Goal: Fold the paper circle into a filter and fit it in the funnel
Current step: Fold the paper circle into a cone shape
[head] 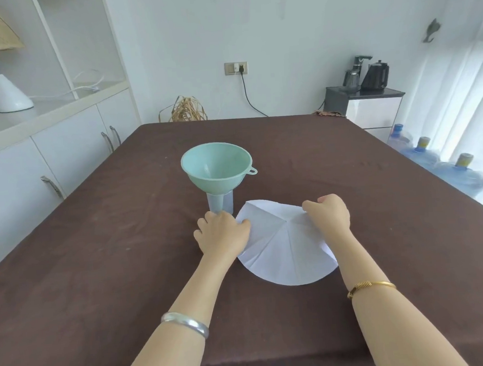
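On the brown tablecloth (97,264), just in front of the body, lies the paper circle (285,254), creased into wedges from its centre, its far part seemingly lifted or turned over between the two hands. Left hand (223,232) on the left edge of the sheet, fingers bent over the rim, apparently pinching it; right hand (329,212) on the far right edge, fingers curled in a grasp on the paper there. Judging by the creases, early folding in hand: sheet mostly spread, no cone formed, nothing fitted. Just behind the left hand, a clear cup (221,202) carrying the green funnel (217,167), upright, mouth open, small loop tab to the right, bowl bare. Next, probably: bring the two held edges together along a crease, press flat, then fold again toward a wedge. Worth minding: knuckles of the left hand very near the cup, and a top-heavy funnel, likely easy to tip with a careless nudge. Plenty of bare cloth to the left, right and near side for sliding the sheet away from the cup; table edges well apart from both hands.
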`<state>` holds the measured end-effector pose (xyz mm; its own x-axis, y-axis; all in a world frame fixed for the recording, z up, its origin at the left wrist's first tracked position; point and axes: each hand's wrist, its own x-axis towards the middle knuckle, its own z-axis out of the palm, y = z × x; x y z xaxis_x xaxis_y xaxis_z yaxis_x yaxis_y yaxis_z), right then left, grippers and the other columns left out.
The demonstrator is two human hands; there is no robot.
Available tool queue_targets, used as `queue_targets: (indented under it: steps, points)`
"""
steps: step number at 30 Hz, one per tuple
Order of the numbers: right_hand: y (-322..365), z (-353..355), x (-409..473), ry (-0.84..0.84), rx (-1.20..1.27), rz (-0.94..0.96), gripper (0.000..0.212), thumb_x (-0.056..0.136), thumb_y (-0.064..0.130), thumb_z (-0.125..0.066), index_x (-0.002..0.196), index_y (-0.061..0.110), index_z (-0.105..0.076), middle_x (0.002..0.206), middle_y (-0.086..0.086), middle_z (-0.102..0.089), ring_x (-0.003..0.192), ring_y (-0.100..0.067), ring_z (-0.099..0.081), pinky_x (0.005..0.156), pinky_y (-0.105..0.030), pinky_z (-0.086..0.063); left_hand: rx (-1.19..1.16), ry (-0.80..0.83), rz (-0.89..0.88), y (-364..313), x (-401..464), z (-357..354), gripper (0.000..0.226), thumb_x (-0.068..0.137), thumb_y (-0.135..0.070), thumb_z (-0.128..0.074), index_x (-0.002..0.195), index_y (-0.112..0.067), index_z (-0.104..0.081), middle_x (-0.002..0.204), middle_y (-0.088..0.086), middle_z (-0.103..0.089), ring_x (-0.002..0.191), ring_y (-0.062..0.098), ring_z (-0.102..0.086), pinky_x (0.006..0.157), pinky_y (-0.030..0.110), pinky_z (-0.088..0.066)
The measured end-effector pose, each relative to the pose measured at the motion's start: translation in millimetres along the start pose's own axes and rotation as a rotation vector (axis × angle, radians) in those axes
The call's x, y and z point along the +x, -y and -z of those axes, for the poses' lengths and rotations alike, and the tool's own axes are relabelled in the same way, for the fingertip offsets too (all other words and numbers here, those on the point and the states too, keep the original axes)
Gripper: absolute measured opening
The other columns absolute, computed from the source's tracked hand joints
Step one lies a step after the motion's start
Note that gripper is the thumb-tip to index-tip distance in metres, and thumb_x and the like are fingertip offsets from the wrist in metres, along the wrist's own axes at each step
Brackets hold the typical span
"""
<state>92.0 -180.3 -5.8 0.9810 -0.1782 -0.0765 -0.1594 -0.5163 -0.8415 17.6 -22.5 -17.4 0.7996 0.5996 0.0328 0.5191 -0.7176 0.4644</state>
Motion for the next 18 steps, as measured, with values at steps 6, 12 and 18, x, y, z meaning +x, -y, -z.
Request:
queue_targets:
  steps: [6, 12, 18]
  points:
    - [-2, 5, -1, -0.036, 0.134, 0.037, 0.024, 0.075, 0.0, -0.047, 0.059, 0.018, -0.048, 0.058, 0.001, -0.044, 0.056, -0.02, -0.038, 0.048, -0.025, -0.027, -0.262, 0.048, 0.009, -7, -6, 7, 0.026, 0.08, -0.006, -0.036, 0.056, -0.015, -0.029, 0.072, 0.003, -0.04, 0.078, 0.026, -0.036, 0.068, 0.034, -0.029]
    - [-3, 3, -7, -0.189, 0.34, 0.018, 0.025, 0.073, -0.001, -0.042, 0.052, 0.011, -0.038, 0.055, 0.004, -0.04, 0.052, -0.014, -0.031, 0.047, -0.024, -0.026, -0.591, -0.044, -0.073, -20, -21, 16, 0.027, 0.08, -0.008, -0.039, 0.057, -0.018, -0.029, 0.056, -0.003, -0.034, 0.051, 0.016, -0.032, 0.048, 0.028, -0.023]
    - [-4, 10, -6, -0.301, 0.551, 0.001, 0.036, 0.073, -0.001, -0.042, 0.048, 0.024, -0.034, 0.049, 0.007, -0.031, 0.044, -0.007, -0.026, 0.043, -0.022, -0.022, -0.78, -0.087, -0.18, -42, -39, 35, 0.013, 0.082, -0.013, -0.044, 0.07, -0.019, -0.046, 0.059, -0.007, -0.045, 0.056, 0.01, -0.043, 0.052, 0.027, -0.033]
